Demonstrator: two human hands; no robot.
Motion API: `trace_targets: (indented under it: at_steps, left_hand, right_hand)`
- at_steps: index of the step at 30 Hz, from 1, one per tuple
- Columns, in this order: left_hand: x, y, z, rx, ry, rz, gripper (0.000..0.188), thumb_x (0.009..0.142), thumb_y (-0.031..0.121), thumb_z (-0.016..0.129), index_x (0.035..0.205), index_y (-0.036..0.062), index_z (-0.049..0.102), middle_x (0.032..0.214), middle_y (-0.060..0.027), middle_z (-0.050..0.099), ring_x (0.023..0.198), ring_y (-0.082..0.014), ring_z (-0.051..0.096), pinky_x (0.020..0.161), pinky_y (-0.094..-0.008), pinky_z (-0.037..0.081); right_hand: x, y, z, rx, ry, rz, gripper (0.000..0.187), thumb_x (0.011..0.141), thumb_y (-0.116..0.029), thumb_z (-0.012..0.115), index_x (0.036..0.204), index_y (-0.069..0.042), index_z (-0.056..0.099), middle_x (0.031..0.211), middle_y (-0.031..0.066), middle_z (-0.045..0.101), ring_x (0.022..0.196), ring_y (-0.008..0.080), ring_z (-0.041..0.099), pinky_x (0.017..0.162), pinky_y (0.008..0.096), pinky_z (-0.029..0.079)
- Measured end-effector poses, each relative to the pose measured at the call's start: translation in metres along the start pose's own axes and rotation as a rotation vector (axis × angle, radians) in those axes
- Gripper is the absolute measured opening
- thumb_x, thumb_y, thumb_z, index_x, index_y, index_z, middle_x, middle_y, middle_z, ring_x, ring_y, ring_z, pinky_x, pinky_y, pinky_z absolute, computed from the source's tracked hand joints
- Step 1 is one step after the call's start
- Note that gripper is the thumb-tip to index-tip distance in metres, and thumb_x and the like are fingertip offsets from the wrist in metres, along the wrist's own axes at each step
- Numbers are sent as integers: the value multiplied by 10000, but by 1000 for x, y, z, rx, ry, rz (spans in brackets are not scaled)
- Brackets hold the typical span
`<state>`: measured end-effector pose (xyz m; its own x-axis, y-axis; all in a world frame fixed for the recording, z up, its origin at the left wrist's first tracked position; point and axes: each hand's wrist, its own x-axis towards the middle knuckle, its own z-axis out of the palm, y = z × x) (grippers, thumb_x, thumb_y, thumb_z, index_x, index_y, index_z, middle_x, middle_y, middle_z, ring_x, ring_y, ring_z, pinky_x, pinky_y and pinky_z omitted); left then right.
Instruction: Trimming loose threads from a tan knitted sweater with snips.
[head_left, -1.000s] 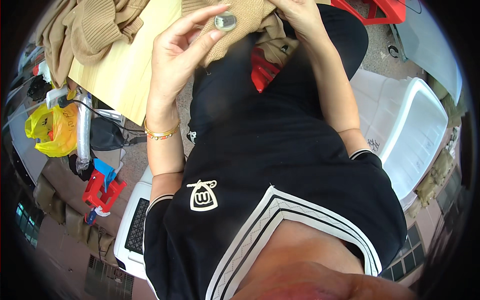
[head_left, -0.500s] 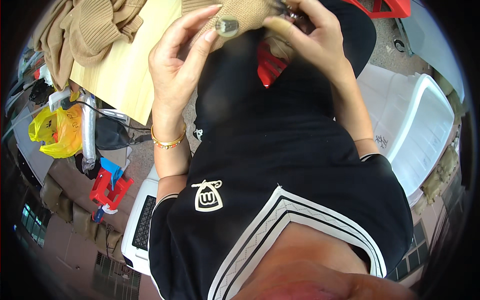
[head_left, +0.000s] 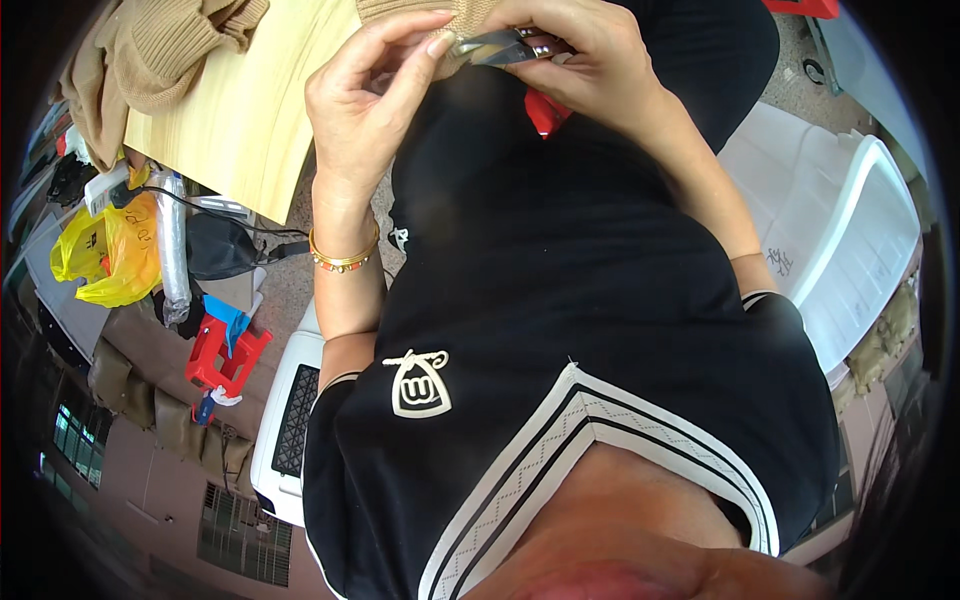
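In the head view, my two bare hands meet at the top edge. My left hand (head_left: 365,110) pinches one tan knit garment (head_left: 400,8) between thumb and index finger; only part of it shows. My right hand (head_left: 605,65) grips one pair of thread snips (head_left: 510,50), its two blades slightly parted and pointing left, close beside my left fingertips. On my left wrist are a gold bangle (head_left: 345,262) and beads. At upper left, one heap of tan knitwear (head_left: 165,60) lies on one pale wooden table (head_left: 240,130). Below it are one yellow plastic bag (head_left: 85,250) and one red stool (head_left: 238,380); at right, one white plastic bin (head_left: 870,240).
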<state>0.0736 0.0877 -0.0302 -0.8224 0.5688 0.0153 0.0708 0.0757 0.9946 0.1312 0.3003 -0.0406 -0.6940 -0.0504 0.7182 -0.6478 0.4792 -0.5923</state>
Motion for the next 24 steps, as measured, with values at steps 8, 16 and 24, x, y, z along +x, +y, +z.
trace_targets:
  at_steps: [8,16,24]
  left_hand:
    - [10,-15,0,437,17,416,155,928,-17,691,1081,-26,716,1002,-101,729,891,-132,681,775,-236,535]
    - [7,-16,5,460,71,351,77,948,6,679,1022,-10,669,951,-69,703,825,-130,655,730,-236,525]
    - [9,-22,6,426,78,464,90,972,23,657,1049,-19,634,1000,-97,674,814,-131,640,692,-238,528]
  right_hand:
    - [2,-24,-21,-84,-294,369,247,715,-28,746,947,-45,661,764,90,626,672,265,650,570,329,490]
    - [19,-31,-42,-5,-419,601,349,851,-193,789,1149,-56,669,873,106,653,750,254,651,659,333,511]
    - [5,-4,-17,-29,-74,155,333,823,-127,796,1131,-42,701,850,94,625,737,258,638,640,335,515]
